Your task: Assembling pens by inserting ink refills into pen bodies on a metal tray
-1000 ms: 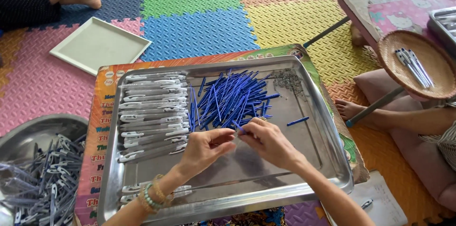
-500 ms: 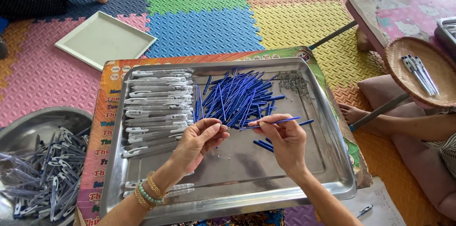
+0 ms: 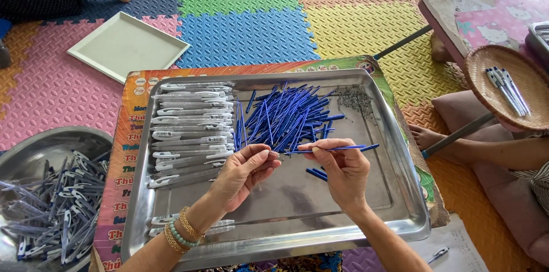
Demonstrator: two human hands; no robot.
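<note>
Both hands worked over the middle of the steel tray [image 3: 400, 192]. Left hand [image 3: 243, 172], bracelets at the wrist, had its fingers pinched closed on a tiny spring [image 3: 274, 155]. Right hand [image 3: 343, 172] gripped a blue refill [image 3: 337, 148] between thumb and fingertips, the refill lying level with its near end just beside the spring. Two loose refills lay on the tray under the right hand. Farther in, pen barrels [image 3: 191, 129] sat in rows along the tray's left side; a heap of blue refills [image 3: 286, 114] filled the far centre; a small pile of springs [image 3: 354, 99] lay near the far right corner.
</note>
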